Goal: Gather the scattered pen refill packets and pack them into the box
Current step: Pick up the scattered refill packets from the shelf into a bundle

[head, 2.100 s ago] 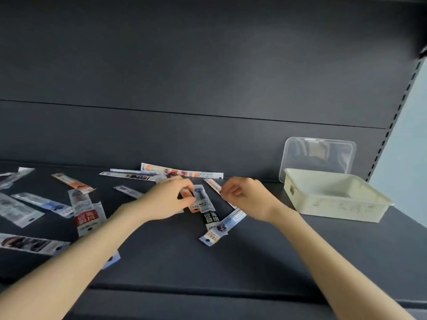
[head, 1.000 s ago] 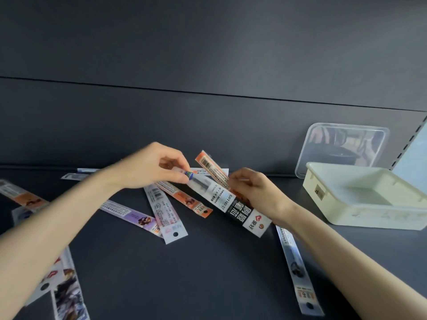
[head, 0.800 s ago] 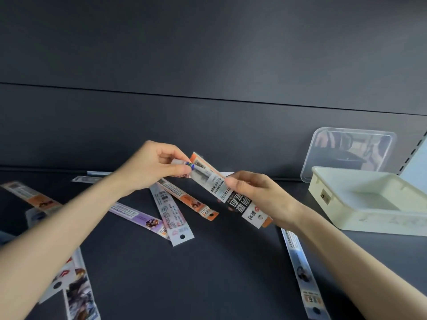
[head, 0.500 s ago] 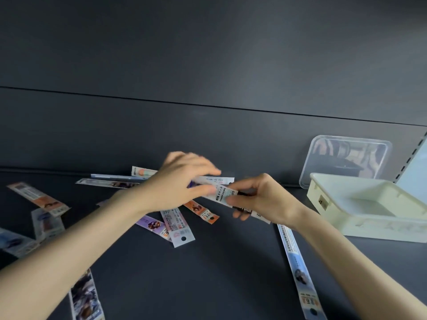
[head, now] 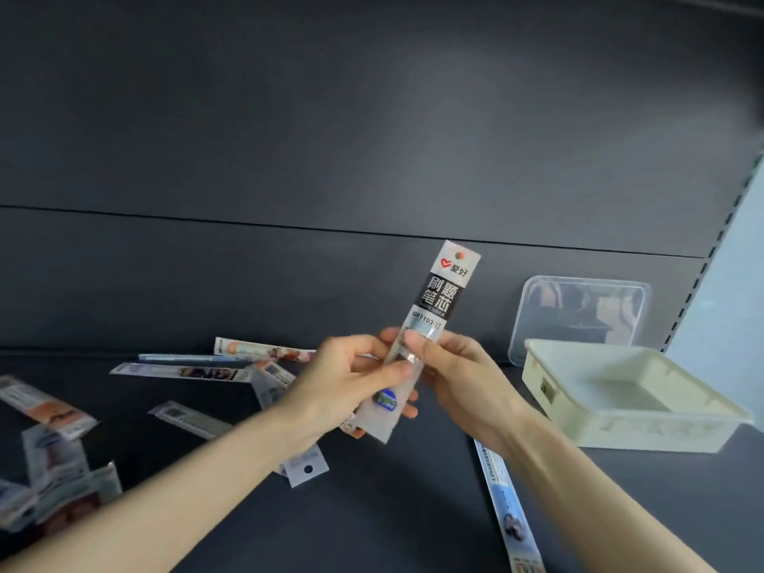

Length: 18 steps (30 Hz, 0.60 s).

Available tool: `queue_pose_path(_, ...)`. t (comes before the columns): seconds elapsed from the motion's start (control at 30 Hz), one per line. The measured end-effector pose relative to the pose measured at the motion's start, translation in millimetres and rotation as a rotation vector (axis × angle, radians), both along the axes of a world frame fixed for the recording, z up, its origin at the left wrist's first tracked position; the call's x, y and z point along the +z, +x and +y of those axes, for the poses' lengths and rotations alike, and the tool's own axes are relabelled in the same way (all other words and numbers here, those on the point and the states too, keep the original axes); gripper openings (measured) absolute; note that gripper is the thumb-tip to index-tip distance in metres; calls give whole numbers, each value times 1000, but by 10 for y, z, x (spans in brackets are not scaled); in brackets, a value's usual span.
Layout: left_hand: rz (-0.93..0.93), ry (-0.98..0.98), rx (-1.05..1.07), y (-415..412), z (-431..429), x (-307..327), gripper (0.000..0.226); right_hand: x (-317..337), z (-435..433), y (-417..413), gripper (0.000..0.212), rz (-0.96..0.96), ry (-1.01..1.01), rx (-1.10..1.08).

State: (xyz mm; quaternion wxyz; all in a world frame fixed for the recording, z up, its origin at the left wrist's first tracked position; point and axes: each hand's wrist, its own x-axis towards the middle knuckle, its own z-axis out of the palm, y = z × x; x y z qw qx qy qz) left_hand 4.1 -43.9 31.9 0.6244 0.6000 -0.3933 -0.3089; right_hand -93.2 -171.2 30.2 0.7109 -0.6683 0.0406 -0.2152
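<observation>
Both hands hold a clear refill packet with a black-and-white label [head: 442,291], raised nearly upright above the dark shelf. My left hand [head: 343,390] pinches its lower half. My right hand [head: 459,374] pinches its middle, thumb on the front. A second packet seems to lie behind it in my hands, but I cannot tell. The cream box [head: 620,423] stands open to the right, its inside bare where visible. Several more packets lie scattered on the shelf at left [head: 182,372], and a long blue one [head: 506,506] lies under my right forearm.
A clear plastic lid [head: 578,312] leans against the dark back panel behind the box. The dark shelf surface [head: 392,510] runs to a front edge near me. A perforated upright [head: 694,283] bounds the shelf at right.
The black-labelled packet has been lifted from low over the shelf and turned nearly upright. Both hands rose with it and still hold it.
</observation>
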Motion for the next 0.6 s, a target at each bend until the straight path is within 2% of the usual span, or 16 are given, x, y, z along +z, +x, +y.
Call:
queue_pose_path(0.07, 53, 18, -51, -58, -27, -3, 22, 36, -37, -51, 33, 25, 3, -29)
queue_pose_path(0.17, 64, 40, -70, -140, -49, 37, 12, 63, -121, -205, 31, 43, 64, -60)
queue_pose_path(0.23, 48, 24, -17, -281, -80, 39, 5, 35, -145, -330, 29, 60, 83, -53)
queue_pose_path(0.47, 23, -8, 178, -939, -240, -117, 15, -59, -262, -813, 29, 3, 258, 93)
queue_pose_path(0.53, -82, 56, 205, -1090, -284, -175, 17, -66, -358, -970, 27, -25, 285, 72)
queue_pose_path(0.6, -307, 152, 265, -1217, -306, -287, 17, -98, -492, -1135, 25, -40, 282, 16)
